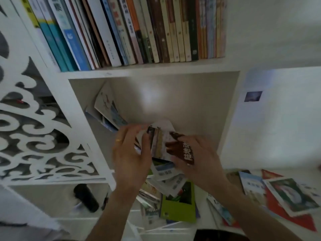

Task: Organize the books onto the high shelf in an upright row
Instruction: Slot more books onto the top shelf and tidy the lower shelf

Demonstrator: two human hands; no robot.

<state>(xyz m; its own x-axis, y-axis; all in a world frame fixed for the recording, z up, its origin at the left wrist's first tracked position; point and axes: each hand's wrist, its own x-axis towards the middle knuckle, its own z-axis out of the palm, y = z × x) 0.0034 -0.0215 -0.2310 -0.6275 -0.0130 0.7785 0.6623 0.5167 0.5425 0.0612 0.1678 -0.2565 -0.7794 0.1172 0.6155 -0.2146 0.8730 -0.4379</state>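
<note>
While hands (pixel 156 153) grip books (pixel 161 145), loose pile (pixel 175 193) below, leaning books (pixel 107 108) behind

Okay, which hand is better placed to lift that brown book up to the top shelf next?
The right hand, probably. Its fingers already curl round the brown book, while the left hand steadies the other books in the bundle. The top shelf is right above.
</note>
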